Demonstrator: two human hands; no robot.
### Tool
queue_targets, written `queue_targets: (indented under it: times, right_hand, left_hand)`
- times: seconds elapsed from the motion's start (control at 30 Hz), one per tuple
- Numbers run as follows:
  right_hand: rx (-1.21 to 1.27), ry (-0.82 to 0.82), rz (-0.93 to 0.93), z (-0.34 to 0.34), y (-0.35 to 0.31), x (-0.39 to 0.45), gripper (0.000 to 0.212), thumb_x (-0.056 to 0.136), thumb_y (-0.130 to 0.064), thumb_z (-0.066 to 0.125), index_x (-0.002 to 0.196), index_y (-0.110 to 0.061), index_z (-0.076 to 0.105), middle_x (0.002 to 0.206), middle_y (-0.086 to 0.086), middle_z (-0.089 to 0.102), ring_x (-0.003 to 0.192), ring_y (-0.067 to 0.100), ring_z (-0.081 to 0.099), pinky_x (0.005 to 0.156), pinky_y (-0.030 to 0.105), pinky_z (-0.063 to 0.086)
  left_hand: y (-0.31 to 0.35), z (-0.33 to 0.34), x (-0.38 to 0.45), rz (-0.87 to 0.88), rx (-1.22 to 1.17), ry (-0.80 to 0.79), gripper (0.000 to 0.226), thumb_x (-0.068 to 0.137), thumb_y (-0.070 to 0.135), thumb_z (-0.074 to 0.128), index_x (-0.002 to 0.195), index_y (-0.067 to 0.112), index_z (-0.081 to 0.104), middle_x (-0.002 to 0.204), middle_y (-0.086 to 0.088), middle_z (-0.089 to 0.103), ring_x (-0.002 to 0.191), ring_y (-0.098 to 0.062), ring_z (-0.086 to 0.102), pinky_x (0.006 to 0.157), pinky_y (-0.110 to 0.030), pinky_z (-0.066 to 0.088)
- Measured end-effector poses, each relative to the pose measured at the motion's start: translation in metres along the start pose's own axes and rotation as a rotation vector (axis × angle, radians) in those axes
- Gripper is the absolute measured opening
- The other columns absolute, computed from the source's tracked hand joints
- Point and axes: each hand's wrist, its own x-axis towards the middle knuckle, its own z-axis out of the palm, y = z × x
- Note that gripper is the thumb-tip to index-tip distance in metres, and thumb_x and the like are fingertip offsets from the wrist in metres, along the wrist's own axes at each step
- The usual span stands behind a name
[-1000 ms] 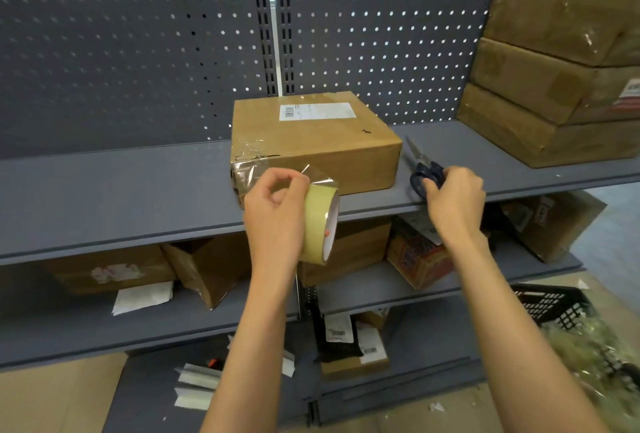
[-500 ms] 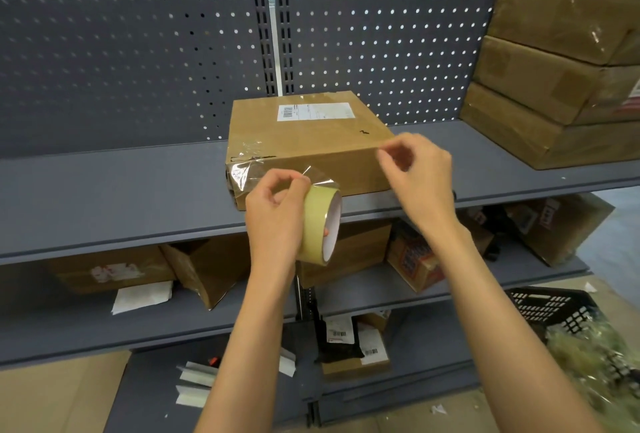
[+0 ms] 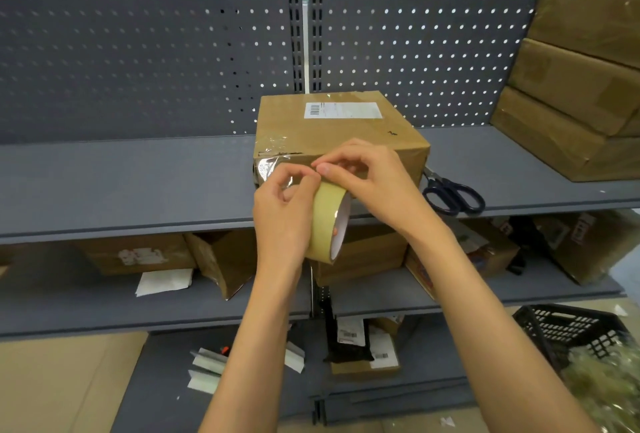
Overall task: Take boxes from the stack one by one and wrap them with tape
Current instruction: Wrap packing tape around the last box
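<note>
Left hand (image 3: pixel 282 221) grips tape roll (image 3: pixel 327 223), right hand (image 3: pixel 367 179) pinches its end at box (image 3: pixel 341 131); pull taut, press flat.

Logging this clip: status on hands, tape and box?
Left hand grips tape roll; right hand pinches tape at the roll's top. Box on shelf, partly taped. Scissors lie aside, nothing obstructing.

Matt brown cardboard box (image 3: pixel 332 134), glossy clear tape roll (image 3: pixel 327 221), matt grey metal shelf (image 3: pixel 121 183), perforated metal backboard (image 3: pixel 138 44).
</note>
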Motion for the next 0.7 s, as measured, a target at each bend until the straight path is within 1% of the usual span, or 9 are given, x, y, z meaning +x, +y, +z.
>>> queue_targets:
  times: [0.07,0.13,0.2,0.3,0.4,0.47,0.53,0.63,0.7]
  right_hand:
    - [0.048,-0.020,0.019,0.004,0.000,0.001,0.010,0.090,-0.019,0.064,0.094,-0.022,0.072,0.092,-0.011,0.065,0.088,0.000,0.060,0.079,0.014,0.046]
    - [0.062,-0.019,0.038,0.010,0.000,0.002,0.010,0.091,-0.019,0.062,0.092,-0.023,0.071,0.090,-0.013,0.066,0.090,0.003,0.061,0.081,0.019,0.048]
    - [0.053,0.003,0.050,0.015,-0.001,0.003,0.011,0.092,-0.018,0.061,0.088,-0.024,0.070,0.087,-0.014,0.065,0.086,0.004,0.060,0.076,0.017,0.047]
    - [0.104,-0.013,0.092,0.018,-0.002,0.007,0.014,0.092,-0.017,0.060,0.084,-0.023,0.069,0.085,-0.009,0.068,0.080,0.007,0.062,0.066,0.017,0.049]
    - [0.120,-0.029,0.108,0.013,0.000,0.009,0.015,0.093,-0.019,0.059,0.084,-0.026,0.068,0.085,-0.012,0.068,0.084,0.004,0.062,0.077,0.021,0.049]
    - [0.135,0.001,0.126,0.008,0.002,0.009,0.015,0.093,-0.020,0.058,0.084,-0.029,0.066,0.085,-0.014,0.067,0.084,0.004,0.061,0.079,0.022,0.049]
    - [0.125,0.019,0.133,0.005,0.003,0.009,0.015,0.094,-0.021,0.057,0.084,-0.030,0.065,0.084,-0.013,0.066,0.082,0.003,0.060,0.078,0.021,0.048]
    - [0.099,0.027,0.132,0.006,0.002,0.010,0.014,0.094,-0.021,0.056,0.085,-0.026,0.066,0.083,-0.013,0.065,0.078,-0.001,0.058,0.075,0.017,0.047]
    - [0.092,0.051,0.135,0.006,0.001,0.011,0.013,0.094,-0.022,0.056,0.087,-0.023,0.066,0.083,-0.013,0.065,0.078,-0.001,0.058,0.074,0.016,0.046]
  left_hand:
    - [0.001,-0.003,0.000,-0.006,0.008,0.000,0.010,0.092,0.022,0.061,0.083,0.019,0.063,0.056,0.015,0.061,0.058,-0.002,0.058,0.059,-0.024,0.046]
    - [0.003,-0.005,-0.004,-0.040,0.014,-0.034,0.008,0.094,0.025,0.059,0.092,0.018,0.061,0.058,0.013,0.064,0.051,0.001,0.058,0.050,-0.018,0.046]
    - [0.007,-0.005,-0.009,-0.120,-0.053,-0.114,0.017,0.095,0.028,0.057,0.106,0.015,0.053,0.069,0.004,0.068,0.047,-0.005,0.062,0.045,-0.017,0.047]
    - [0.010,-0.003,-0.014,-0.161,-0.115,-0.231,0.036,0.093,0.026,0.060,0.120,0.016,0.038,0.090,-0.004,0.069,0.054,-0.019,0.069,0.051,-0.025,0.055]
    - [0.007,-0.007,-0.011,-0.130,-0.203,-0.274,0.062,0.091,0.014,0.062,0.134,0.026,0.019,0.098,-0.001,0.069,0.062,-0.027,0.071,0.058,-0.033,0.058]
    - [0.003,-0.016,-0.005,-0.110,-0.135,-0.290,0.071,0.089,0.010,0.063,0.137,0.032,0.015,0.101,-0.003,0.072,0.075,-0.030,0.072,0.074,-0.042,0.059]
    - [0.000,-0.025,0.000,-0.123,-0.006,-0.379,0.055,0.090,0.014,0.062,0.135,0.019,0.031,0.098,-0.007,0.074,0.087,-0.026,0.071,0.085,-0.044,0.056]
    - [-0.001,-0.027,-0.001,-0.087,0.037,-0.582,0.024,0.097,0.016,0.051,0.121,0.013,0.050,0.089,-0.008,0.075,0.086,-0.017,0.071,0.081,-0.030,0.056]
    - [-0.001,-0.025,-0.002,-0.047,0.018,-0.635,0.017,0.099,0.014,0.047,0.114,0.013,0.054,0.088,-0.010,0.074,0.083,-0.018,0.071,0.078,-0.026,0.056]
